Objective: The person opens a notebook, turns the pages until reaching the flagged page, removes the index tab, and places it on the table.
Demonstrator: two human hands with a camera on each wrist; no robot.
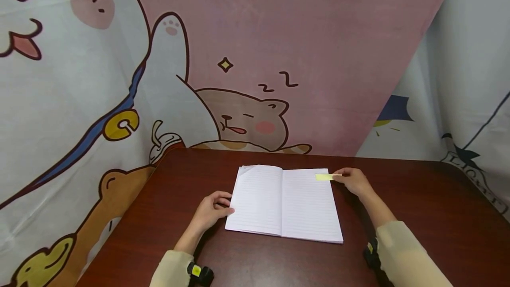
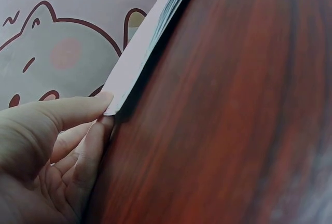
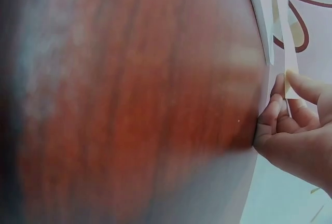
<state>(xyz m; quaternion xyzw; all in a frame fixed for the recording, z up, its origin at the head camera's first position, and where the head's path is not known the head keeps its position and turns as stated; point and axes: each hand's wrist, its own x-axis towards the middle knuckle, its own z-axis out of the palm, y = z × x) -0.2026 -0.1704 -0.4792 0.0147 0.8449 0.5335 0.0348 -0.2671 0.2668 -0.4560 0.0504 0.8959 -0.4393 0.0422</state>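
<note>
An open lined notebook [image 1: 256, 203] lies flat with its pages facing up. At its left edge, my left hand [image 1: 211, 211] pinches the notebook, thumb on top and fingers at the side and beneath; the left wrist view shows the thumb [image 2: 85, 110] on the paper edge. My right hand [image 1: 353, 180] is by the top right of the notebook. Between its thumb and index finger it pinches one end of a pale yellow sticky note [image 1: 323, 177], a narrow strip whose other end overlaps the right page in the head view. In the right wrist view the strip [image 3: 289, 53] extends straight up from the fingers.
The notebook rests on a dark reddish-brown wooden table [image 1: 299, 267]. A cloth with cartoon animals [image 1: 255, 123] hangs behind the table and along its left side. White printed cloth [image 1: 474, 79] hangs at the right. Each wrist wears a small black camera [image 1: 201, 273].
</note>
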